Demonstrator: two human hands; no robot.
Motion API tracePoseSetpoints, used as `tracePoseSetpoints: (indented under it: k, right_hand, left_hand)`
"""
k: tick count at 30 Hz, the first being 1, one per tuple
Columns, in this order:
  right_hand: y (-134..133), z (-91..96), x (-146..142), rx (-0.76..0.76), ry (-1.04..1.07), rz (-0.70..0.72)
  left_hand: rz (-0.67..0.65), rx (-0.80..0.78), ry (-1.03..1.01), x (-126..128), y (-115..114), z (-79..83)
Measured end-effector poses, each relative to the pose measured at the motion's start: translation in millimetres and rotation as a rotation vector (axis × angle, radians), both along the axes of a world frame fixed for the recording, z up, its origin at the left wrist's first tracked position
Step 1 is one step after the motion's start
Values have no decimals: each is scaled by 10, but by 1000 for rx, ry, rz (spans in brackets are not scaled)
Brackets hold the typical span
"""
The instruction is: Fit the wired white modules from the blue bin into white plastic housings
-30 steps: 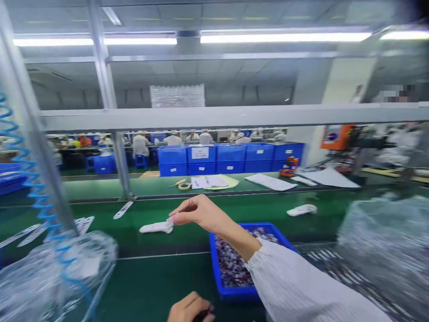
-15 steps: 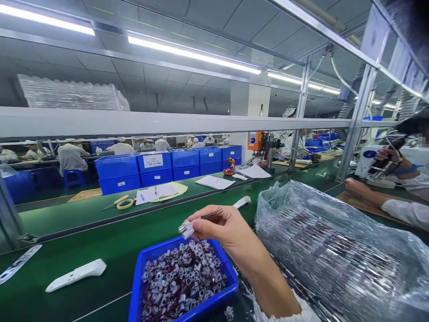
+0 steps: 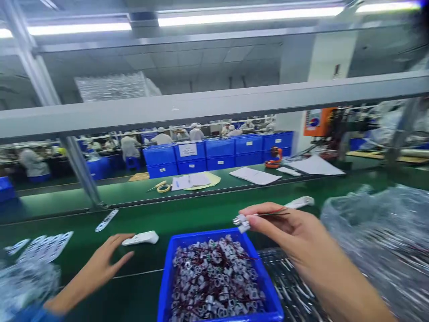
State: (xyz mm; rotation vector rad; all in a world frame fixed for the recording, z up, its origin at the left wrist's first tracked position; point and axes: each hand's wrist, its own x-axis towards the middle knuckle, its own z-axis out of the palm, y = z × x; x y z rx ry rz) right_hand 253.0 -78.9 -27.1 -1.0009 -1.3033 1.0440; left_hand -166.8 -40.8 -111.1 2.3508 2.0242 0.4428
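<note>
While the right fingers [image 3: 268, 215] pinch a wired connector [image 3: 241, 222], the left hand [image 3: 94, 273], back in view, opens beside a white casing [image 3: 140, 238].

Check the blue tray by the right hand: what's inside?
The blue tray is heaped with small pale cylindrical parts trailing thin red and green wires. The heap covers the tray floor, so anything lower down is hidden.

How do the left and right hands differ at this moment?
The right hand pinches a small white part with thin wires, while the left hand holds nothing. The right hand is curled and sits above the blue bin; the left hand is spread open, fingertips close to a white plastic casing, beside the bin. Both hands are bare.
</note>
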Motion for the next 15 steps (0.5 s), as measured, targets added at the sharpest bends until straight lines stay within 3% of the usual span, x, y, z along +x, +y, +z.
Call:
tracePoseSetpoints:
  k: [3,7,11,15]
  right_hand:
    - [58,-59,-12,18,-76,-12]
    - [-5,7,-45,42,-84,10]
    - [-55,110,-96,31,-65,-2]
    - [-36,134,-165,10,-58,9]
  left_hand:
    - [-17,-138,33,-167,396,1]
    - [-42,-267,45,-20,805,-66]
    - [-70,-231,13,69,908,-87]
    - [-40,6,-167,62,737,-125]
